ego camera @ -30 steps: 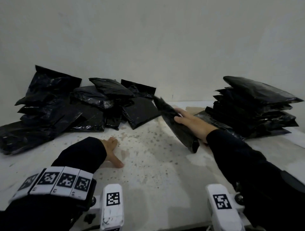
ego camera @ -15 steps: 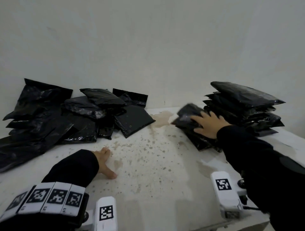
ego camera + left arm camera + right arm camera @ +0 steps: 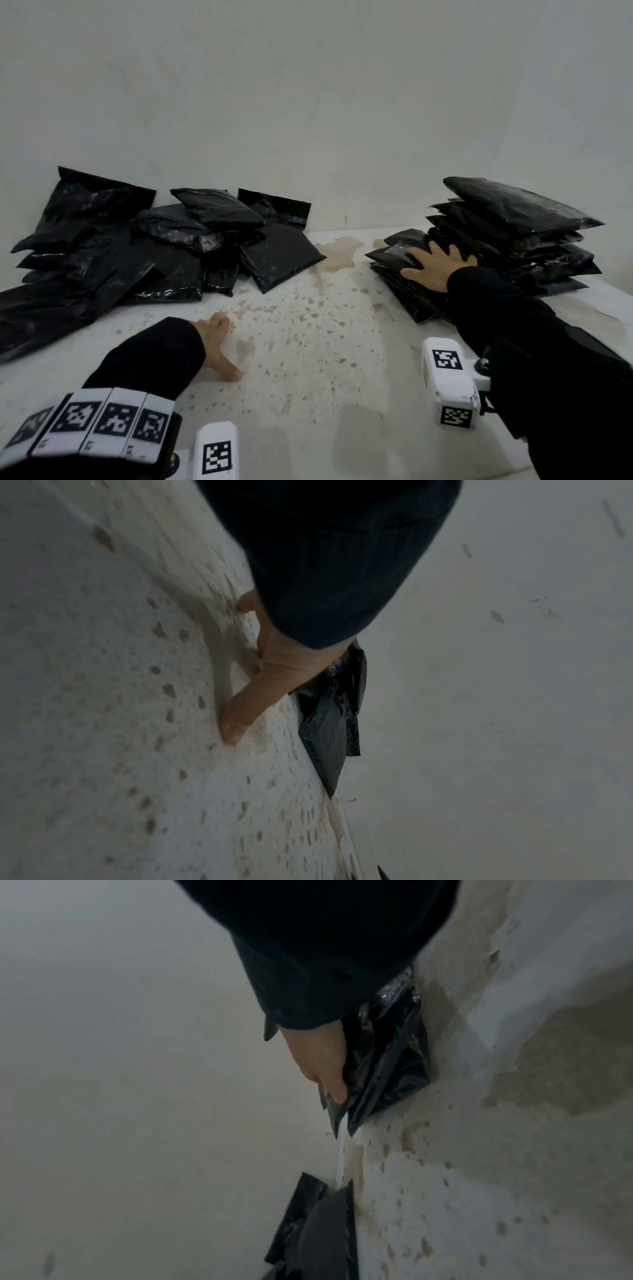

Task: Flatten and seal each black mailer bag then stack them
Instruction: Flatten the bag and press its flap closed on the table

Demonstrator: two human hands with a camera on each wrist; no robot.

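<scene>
The right hand [image 3: 436, 269] lay flat on a black bag [image 3: 397, 255] at the right of the head picture, a bit above the middle. Its fingers [image 3: 416, 255] were spread and straight, pressing down, not curled round the bag. That bag sat on top of a low stack [image 3: 411, 298] of black bags. Just behind it, at the far right, stood a taller stack [image 3: 513, 236]. In the right wrist picture the fingers [image 3: 334, 1088] also lay along the bag [image 3: 387, 1056].

The left hand [image 3: 215, 342] was low in the picture, left of the middle. It rested on the spotted white table [image 3: 308, 342] with its thumb out to the side. It held nothing. The left wrist picture showed the same hand [image 3: 260, 683] leaning on the table.

The two hands were well apart, with bare table between them.

The bags not yet done sat in a messy heap [image 3: 137, 246] at the left of the picture, against the wall [image 3: 308, 102]. The heap was up and to the left of the left hand. The closest loose bag [image 3: 281, 260] lay at the heap's right end, with one corner pointing toward the middle of the table. Its long side ran from upper left to lower right in the picture.

The left hand was much nearer to the heap than the right hand. So I think the left hand should reach for the next bag. The right hand would have to cross the whole table to get there.
</scene>
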